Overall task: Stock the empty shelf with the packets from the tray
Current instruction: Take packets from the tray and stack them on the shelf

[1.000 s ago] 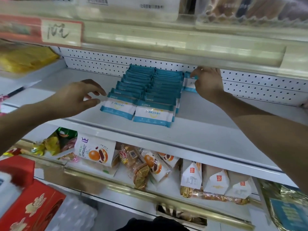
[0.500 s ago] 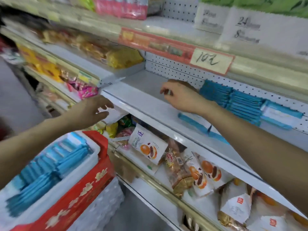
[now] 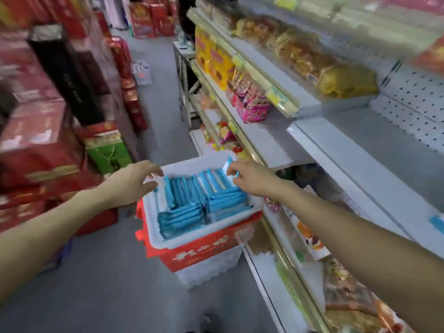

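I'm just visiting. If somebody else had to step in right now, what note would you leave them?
Left hand: open, holding nothing, at the tray's left rim.
Right hand: fingertips at a tipped-up packet in the tray's far right corner; grip unclear.
Tray sits on a red box in the aisle, with rows of blue packets inside.
Shelf: bare in view, save a blue scrap at the picture's right edge.
Left to do: move the packets from tray to shelf.
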A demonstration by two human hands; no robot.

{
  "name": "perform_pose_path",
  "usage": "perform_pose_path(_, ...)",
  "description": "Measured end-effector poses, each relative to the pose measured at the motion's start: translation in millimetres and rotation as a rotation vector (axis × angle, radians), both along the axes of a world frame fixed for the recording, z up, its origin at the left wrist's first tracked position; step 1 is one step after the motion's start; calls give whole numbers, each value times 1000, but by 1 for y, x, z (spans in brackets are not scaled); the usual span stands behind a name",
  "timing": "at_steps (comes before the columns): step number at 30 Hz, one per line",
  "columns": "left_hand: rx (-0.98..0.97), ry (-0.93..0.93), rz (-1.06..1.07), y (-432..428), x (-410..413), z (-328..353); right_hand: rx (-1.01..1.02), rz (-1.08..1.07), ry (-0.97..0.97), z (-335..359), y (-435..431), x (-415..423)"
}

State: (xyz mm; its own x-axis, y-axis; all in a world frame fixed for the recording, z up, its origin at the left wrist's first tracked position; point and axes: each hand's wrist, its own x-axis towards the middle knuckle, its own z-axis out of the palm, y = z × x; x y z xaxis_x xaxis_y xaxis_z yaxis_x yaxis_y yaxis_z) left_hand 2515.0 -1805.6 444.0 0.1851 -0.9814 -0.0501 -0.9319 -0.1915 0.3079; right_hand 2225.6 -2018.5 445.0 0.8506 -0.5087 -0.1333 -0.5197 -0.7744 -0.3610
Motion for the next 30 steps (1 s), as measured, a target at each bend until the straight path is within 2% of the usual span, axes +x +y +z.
perform_pose_path(7, 3, 30, 95, 44, 18, -24, 50, 90, 243, -56, -11, 38)
perform_pose_path(9, -8, 28, 96, 50, 23, -28, 50, 118, 249, -62, -16, 40)
perform_pose_path(13, -12, 29, 88, 55, 33, -31, 37, 202, 136, -59, -18, 40)
perform_pose_path(18, -22, 25, 82, 48, 33, -33, 60, 400, 275, -49, -12, 26)
perform_pose_path(27, -13, 26, -4, 24, 3, -30, -40, 527, 375, -49, -8, 20)
perform_pose_path(30, 54, 34, -54, 25, -11, -29, -15, 545, 420, -47, -3, 24)
